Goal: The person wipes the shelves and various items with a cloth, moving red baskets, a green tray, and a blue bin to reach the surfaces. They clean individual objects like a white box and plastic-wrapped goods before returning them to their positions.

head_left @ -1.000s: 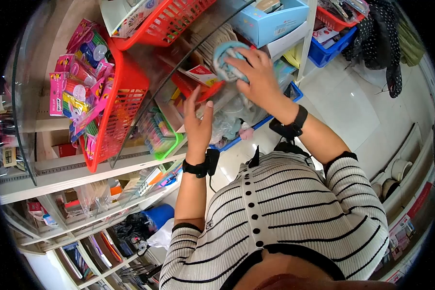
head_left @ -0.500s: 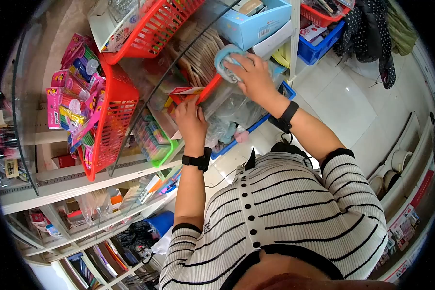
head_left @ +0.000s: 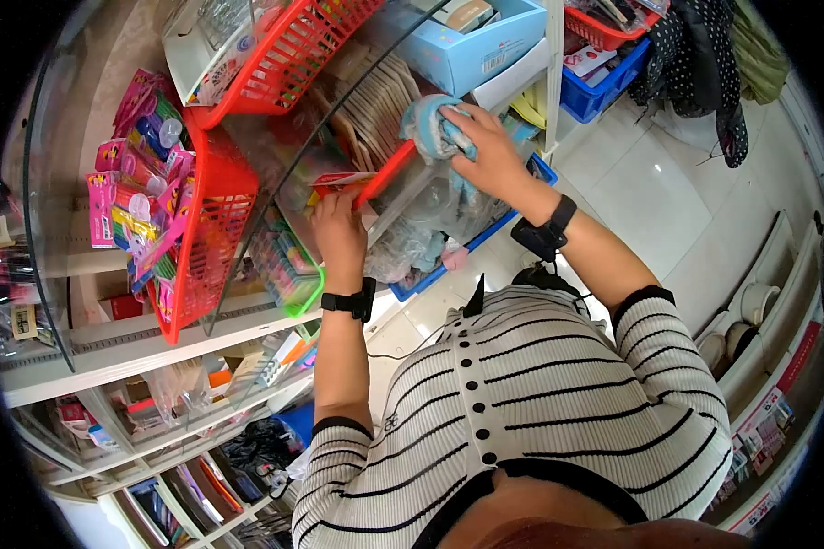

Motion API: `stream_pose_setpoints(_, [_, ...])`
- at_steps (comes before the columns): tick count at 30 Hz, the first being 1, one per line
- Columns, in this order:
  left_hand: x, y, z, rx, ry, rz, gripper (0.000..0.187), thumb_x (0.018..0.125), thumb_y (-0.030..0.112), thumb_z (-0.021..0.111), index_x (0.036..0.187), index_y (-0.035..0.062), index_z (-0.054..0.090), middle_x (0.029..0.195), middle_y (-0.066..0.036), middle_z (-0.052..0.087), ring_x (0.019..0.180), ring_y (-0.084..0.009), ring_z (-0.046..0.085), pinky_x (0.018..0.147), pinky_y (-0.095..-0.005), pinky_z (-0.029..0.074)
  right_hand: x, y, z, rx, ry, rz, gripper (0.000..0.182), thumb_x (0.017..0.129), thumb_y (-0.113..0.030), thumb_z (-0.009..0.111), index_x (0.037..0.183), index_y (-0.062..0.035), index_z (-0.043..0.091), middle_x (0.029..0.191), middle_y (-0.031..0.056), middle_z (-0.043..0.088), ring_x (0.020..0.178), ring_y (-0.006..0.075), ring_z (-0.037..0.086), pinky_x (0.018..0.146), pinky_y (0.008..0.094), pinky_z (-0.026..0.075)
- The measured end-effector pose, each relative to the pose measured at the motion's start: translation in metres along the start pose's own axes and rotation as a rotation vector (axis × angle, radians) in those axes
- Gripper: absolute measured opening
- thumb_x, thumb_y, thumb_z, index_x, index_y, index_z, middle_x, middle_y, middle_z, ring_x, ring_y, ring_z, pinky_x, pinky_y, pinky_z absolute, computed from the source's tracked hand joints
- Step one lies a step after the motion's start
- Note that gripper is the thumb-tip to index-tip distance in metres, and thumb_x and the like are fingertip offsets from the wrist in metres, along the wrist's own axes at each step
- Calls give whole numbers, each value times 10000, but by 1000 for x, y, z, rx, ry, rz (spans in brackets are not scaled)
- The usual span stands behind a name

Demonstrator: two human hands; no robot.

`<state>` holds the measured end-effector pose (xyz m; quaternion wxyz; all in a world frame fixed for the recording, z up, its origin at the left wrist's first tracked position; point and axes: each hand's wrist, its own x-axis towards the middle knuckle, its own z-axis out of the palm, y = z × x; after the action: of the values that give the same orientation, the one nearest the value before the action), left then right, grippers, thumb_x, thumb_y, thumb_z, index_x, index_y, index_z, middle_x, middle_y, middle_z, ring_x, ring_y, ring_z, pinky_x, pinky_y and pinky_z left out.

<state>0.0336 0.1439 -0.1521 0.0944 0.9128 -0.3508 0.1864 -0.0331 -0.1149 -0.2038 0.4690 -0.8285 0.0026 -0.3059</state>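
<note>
A crumpled light blue cloth (head_left: 428, 128) is bunched in my right hand (head_left: 487, 146), whose fingers are closed round it. The cloth touches the right end of a red basket's rim (head_left: 395, 167), near a stack of pale boards (head_left: 375, 101). At the left end of that rim is my left hand (head_left: 341, 229), with its fingers bent over the edge and gripping it. Just below and left of it sits a green basket (head_left: 304, 302) of colourful items.
Red baskets (head_left: 215, 229) with pink packets stand left, behind a glass edge. A light blue box (head_left: 471, 55) is at the top. Below my right hand lies a blue bin (head_left: 485, 233) with clear plastic bags. Shelves (head_left: 137, 448) fill the lower left.
My left hand has shifted left and slightly down with the red rim. The cloth in my right hand is more bunched, with a part hanging below the fingers.
</note>
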Motion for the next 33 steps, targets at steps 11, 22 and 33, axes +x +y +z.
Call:
stream_pose_setpoints(11, [10,0,-8,-96,-52,16,247,745,113,698,982,75,640,919,-128,569,915,-341,539,790,-420,436,-20,32,3,-161,165,-50,528,680,-69,659,1200,-89,569,1243,154,501,1129,379,447,954,450,402])
stream_pose_setpoints(22, [15,-7,0,-170,-145,-70,199,748,124,719,921,49,656,892,-136,584,878,-341,558,759,-422,453,-22,-43,108,-702,-449,-226,153,707,-164,606,788,-107,723,831,62,661,1006,283,507,827,532,355])
stream_pose_setpoints(33, [13,-8,3,-219,-120,-137,211,731,148,740,897,44,660,897,-130,601,885,-336,570,763,-414,463,18,19,29,-884,-302,9,160,710,-179,626,819,-95,709,941,42,635,967,235,555,764,439,391])
